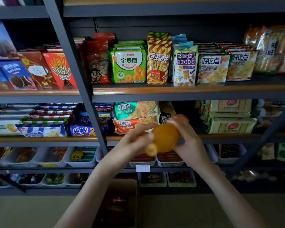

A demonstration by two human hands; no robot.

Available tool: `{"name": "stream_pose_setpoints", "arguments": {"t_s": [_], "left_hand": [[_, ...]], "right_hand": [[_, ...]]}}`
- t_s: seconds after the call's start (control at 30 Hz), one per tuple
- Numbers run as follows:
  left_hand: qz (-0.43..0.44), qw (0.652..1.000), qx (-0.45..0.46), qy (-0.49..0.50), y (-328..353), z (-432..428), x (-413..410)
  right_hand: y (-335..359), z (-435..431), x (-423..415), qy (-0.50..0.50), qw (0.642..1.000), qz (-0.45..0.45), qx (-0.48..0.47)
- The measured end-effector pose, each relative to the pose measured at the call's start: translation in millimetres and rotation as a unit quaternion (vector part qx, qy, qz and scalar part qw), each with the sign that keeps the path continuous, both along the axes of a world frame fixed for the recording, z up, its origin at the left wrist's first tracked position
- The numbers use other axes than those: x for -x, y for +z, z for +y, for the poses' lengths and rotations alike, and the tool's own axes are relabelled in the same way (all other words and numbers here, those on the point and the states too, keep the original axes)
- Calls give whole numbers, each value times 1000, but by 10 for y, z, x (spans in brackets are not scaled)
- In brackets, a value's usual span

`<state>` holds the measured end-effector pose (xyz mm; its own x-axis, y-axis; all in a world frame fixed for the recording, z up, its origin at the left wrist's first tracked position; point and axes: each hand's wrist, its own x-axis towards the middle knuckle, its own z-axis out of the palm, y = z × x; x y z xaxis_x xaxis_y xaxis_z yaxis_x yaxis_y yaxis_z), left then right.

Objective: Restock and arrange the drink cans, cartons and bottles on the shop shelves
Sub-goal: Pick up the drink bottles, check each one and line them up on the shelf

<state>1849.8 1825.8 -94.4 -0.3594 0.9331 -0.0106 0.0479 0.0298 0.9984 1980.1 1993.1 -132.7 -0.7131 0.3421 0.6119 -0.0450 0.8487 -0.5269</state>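
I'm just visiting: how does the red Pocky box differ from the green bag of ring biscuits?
The red Pocky box is a stiff carton picturing thin sticks; the green bag is a soft packet picturing golden rings. The box sits left of the grey post, the bag right of it. The box looks narrower than the bag. Both stand facing outward at the same shelf height.
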Motion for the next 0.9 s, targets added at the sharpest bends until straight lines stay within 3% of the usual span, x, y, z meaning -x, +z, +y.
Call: {"name": "stream_pose_setpoints", "arguments": {"t_s": [0.07,0.1,0.23,0.37,0.5,0.73,0.8,0.9], "left_hand": [[-23,999,-23,-4,-6,-33,16],[16,1000,-18,6,-25,-21,-4],[95,995,13,16,-129,84,-170],[136,991,9,12,-296,153,-298],[156,983,-41,91,-273,197,-462],[255,949,-84,167,-195,227,-526],[283,938,-90,177,-196,224,-514],[325,924,-79,186,-196,220,-483]], "right_hand": [[74,-96,-27,-31,975,32,219],[106,-112,-38,-32,951,39,305],[136,-47,-111,25,836,108,537],[129,-69,-165,54,742,146,652],[171,-110,-224,51,686,176,705],[208,-152,-266,42,697,107,707],[216,-152,-286,30,739,49,672],[251,-169,-324,-78,827,-101,547]]}}
